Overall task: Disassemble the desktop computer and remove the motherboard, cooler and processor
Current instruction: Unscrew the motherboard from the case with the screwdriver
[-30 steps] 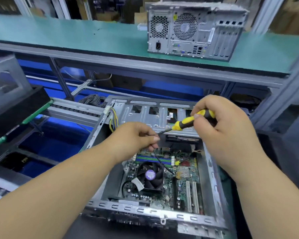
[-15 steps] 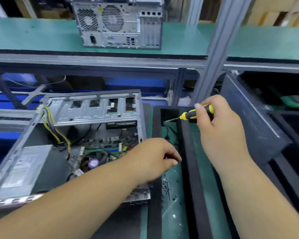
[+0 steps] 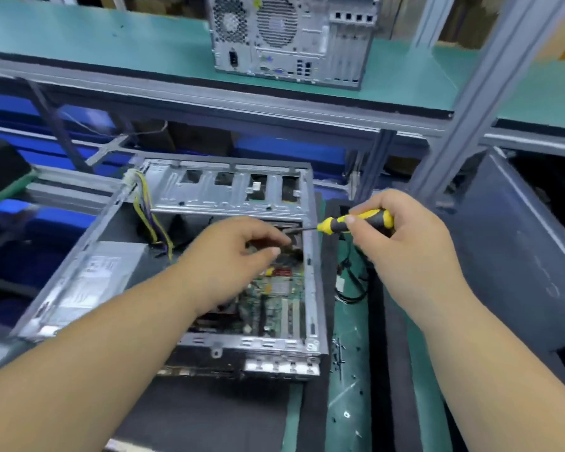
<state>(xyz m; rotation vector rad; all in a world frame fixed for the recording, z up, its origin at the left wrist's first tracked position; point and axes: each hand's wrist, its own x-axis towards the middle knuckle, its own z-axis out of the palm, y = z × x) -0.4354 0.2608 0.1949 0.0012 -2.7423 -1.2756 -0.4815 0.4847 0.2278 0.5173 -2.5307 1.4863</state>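
An electronics workshop: green-matted bench shelves, metal racking, opened computer cases.

Second computer tower upright on green shelf, back panel facing camera; grey post at right; loose screws scattered on green mat; black cable beside them; dark panel leaning at right.

The screwdriver handle is yellow with black bands. The open case is bare silver-grey metal; its motherboard is green, with white slots and a red patch. Yellow, black and purple wires run beside a grey power supply. The shelf is teal, its tower grey with perforated grilles. The mat is green.
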